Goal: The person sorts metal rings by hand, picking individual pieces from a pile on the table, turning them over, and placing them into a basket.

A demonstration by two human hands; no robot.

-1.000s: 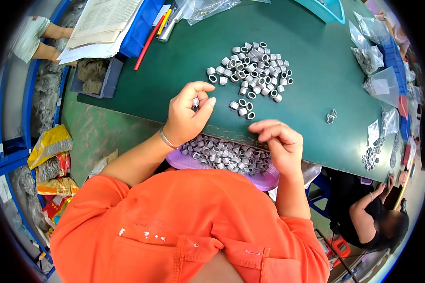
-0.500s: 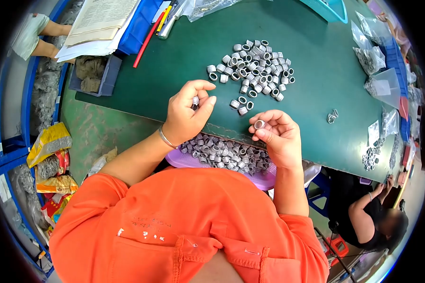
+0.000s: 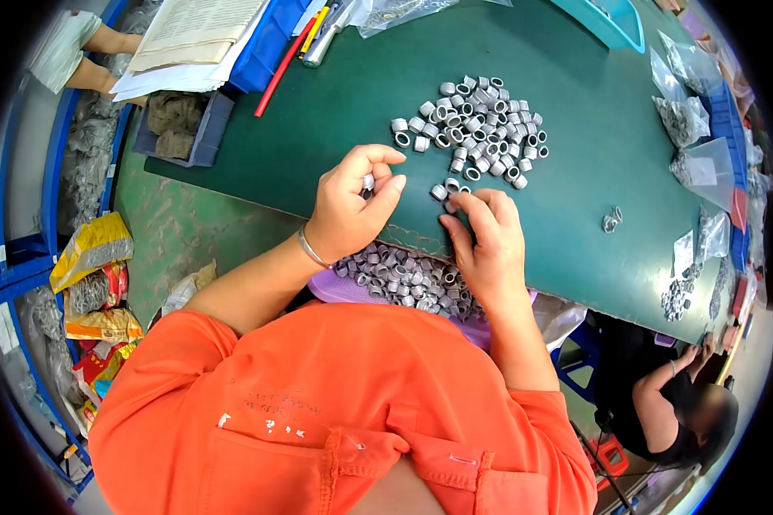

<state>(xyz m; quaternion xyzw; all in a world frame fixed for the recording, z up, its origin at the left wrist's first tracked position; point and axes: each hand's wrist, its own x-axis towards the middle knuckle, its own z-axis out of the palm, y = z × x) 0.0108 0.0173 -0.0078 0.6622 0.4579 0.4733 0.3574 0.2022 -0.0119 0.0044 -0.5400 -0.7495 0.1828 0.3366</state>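
Observation:
My left hand (image 3: 352, 202), with a bangle at the wrist, is held over the table's near edge. Its fingers curl around small metal rings (image 3: 368, 182), partly hidden by the palm. At the front of the loose pile, the thumb and index fingertip of my right hand (image 3: 489, 245) close on a metal ring (image 3: 449, 206) at the tabletop. Whether its other fingers hold anything is hidden. A few single rings (image 3: 438, 192) lie beside these fingertips. Behind them spreads the pile of grey threaded rings (image 3: 489, 129). Below both hands, a purple basin (image 3: 326, 286) holds many more rings (image 3: 404, 275).
On the green table (image 3: 318, 146) are a blue tray with papers (image 3: 189, 43), a red pen (image 3: 285, 69) and a turquoise basket (image 3: 614, 26). Plastic bags (image 3: 704, 172) line the right side. A co-worker (image 3: 661, 395) sits at the lower right; another person's arm (image 3: 103, 56) shows upper left.
My right hand has moved forward and left from above the basin to the loose rings, turning its fingers down. The ring it pinched is out of sight. My left hand keeps its curled grip.

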